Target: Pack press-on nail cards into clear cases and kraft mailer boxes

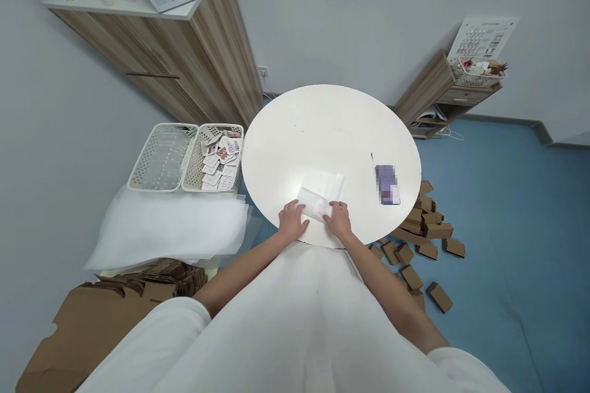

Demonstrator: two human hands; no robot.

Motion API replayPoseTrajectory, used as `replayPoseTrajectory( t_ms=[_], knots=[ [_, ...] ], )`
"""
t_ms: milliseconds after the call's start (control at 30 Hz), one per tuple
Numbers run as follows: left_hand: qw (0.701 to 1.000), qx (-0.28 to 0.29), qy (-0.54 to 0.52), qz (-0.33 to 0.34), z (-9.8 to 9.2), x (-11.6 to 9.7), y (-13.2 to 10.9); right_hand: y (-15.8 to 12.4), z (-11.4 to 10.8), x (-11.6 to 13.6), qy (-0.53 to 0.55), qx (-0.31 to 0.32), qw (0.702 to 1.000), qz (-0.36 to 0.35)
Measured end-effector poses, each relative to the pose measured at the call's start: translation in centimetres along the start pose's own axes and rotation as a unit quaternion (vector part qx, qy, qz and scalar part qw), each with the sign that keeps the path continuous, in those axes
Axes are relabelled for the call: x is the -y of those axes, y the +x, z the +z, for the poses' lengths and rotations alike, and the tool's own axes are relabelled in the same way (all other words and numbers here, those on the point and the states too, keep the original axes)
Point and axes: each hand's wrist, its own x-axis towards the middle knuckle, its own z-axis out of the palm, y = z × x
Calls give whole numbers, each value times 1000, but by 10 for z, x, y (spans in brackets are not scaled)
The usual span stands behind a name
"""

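Near the front edge of the round white table, a thin white foam sheet lies partly folded over. My left hand grips its left side, thumb toward the middle. On the right side my right hand has its fingers bent onto the near fold. A faint pinkish shape shows through the folded layer between the hands; what it is I cannot make out.
A phone lies on the table's right. To the left stand a basket of printed packets, a basket of clear plastic pieces, stacked foam sheets and flat cardboard. Small brown boxes litter the floor at right.
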Motion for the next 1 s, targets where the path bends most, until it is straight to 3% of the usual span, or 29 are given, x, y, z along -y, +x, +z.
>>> replayPoseTrajectory(
  t_ms=[67,133,267,433,600,800,900,1000],
  knots=[
    [988,-17,-76,-130,0,11,3,1,3,1,1,13,1000,-4],
    [969,-5,-156,-190,0,20,8,4,3,3,0,24,1000,-15],
    [932,20,-288,-221,1,26,22,8,5,6,-8,28,998,-58],
    [898,48,-339,-275,-5,27,32,12,7,2,36,52,993,-99],
    [902,101,-344,-240,-17,30,35,17,9,-9,108,58,986,-115],
    [934,87,-300,-171,-24,23,34,18,14,-12,142,41,985,-90],
    [965,67,-228,-113,-27,12,35,18,14,-11,140,37,986,-77],
    [971,73,-211,-86,-27,-3,38,19,13,-8,134,40,986,-90]
  ],
)
